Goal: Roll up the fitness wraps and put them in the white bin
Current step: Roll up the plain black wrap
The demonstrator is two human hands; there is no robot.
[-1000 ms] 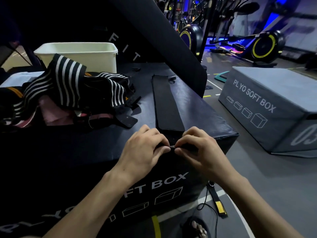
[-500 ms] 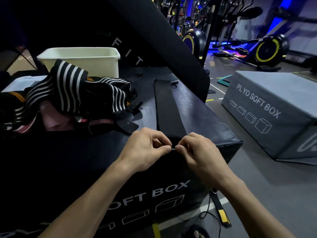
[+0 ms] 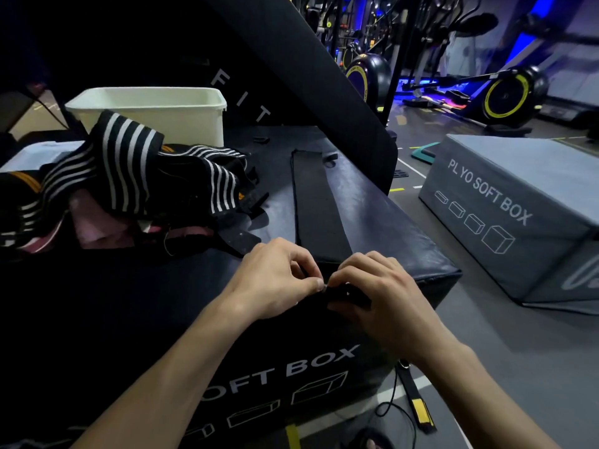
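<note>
Your left hand [image 3: 275,280] and right hand [image 3: 379,286] both pinch the black wrap's [image 3: 319,212] near end, fingertips touching, rest stretching away beyond them.

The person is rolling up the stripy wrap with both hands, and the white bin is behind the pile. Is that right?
Not quite. The head view shows both hands, left hand and right hand, pinching the near end of the plain black wrap. The stripy wraps lie untouched in the pile, with the white bin behind them.
</note>
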